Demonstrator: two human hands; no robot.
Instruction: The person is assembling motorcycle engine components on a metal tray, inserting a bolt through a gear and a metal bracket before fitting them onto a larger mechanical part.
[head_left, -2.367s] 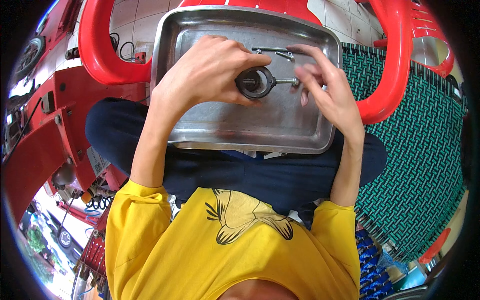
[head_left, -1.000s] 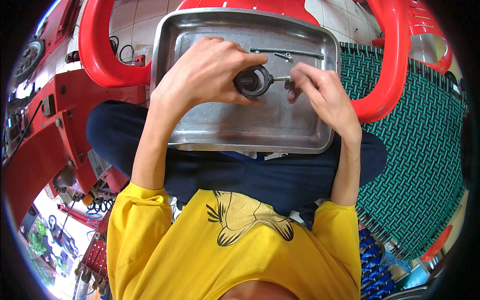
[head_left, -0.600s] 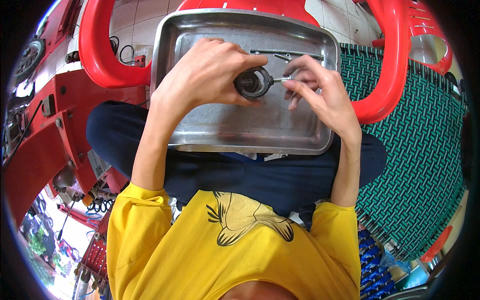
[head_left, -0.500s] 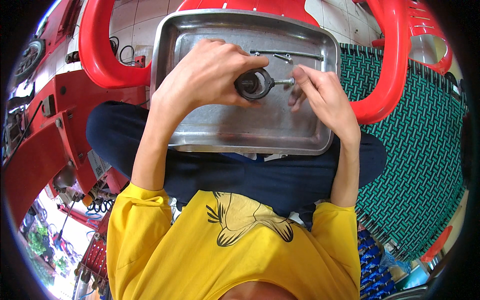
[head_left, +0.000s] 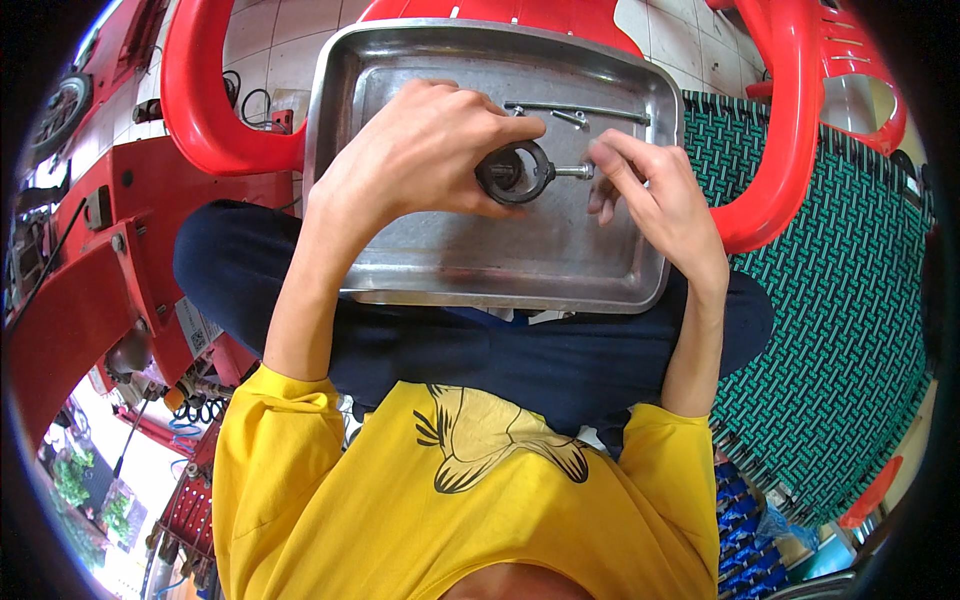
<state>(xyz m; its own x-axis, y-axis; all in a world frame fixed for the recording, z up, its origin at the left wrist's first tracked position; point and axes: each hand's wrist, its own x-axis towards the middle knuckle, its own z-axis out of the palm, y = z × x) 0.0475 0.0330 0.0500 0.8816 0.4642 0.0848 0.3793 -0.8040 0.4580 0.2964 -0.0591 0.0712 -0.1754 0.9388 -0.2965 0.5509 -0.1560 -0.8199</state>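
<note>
My left hand (head_left: 420, 150) is closed around a black ring-shaped metal part (head_left: 515, 172), held above a shallow steel tray (head_left: 440, 270). The ring's round opening faces up, and a silver bolt (head_left: 572, 171) sticks out of its right side. Just at the bolt's outer end is my right hand (head_left: 655, 185), its thumb and bent fingers apart; whether a fingertip touches the bolt is hard to see. In the far part of the tray lie a long thin rod (head_left: 590, 107) and a small bolt (head_left: 570, 118).
The tray rests on my crossed legs in dark trousers (head_left: 480, 360). Red plastic chair arms (head_left: 185, 90) curve around it on both sides. A green woven mat surface (head_left: 840, 320) lies to the right. Red machinery (head_left: 130, 240) stands at the left.
Both hands and the ring part have shifted slightly right in the picture, as has the tray. My right fingers have moved a little around the bolt's end.
</note>
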